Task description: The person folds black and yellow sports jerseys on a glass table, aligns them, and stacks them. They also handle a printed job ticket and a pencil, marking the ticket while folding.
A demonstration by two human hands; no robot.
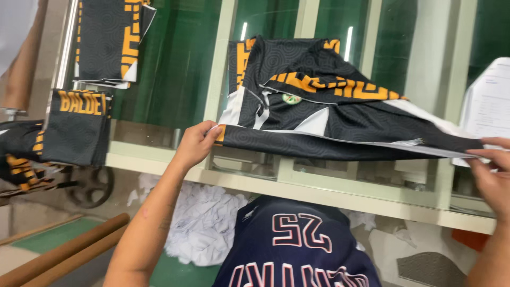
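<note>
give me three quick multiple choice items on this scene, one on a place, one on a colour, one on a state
1. Where does the black and orange patterned fabric garment lie?
A. on the glass-topped table with the pale frame
B. on the floor
C. on the brown rolls

2. What colour is the patterned band across that garment?
A. blue
B. orange
C. pink

3. What is the left hand doing?
A. resting flat and empty on the glass
B. pinching the garment's near left edge
C. holding a sheet of paper

Answers:
1. A, the garment is spread over the glass-topped table, above the floor.
2. B, an orange angular band runs across the black cloth.
3. B, its fingers close on the hem corner, while the right hand meets the far right end.
</note>
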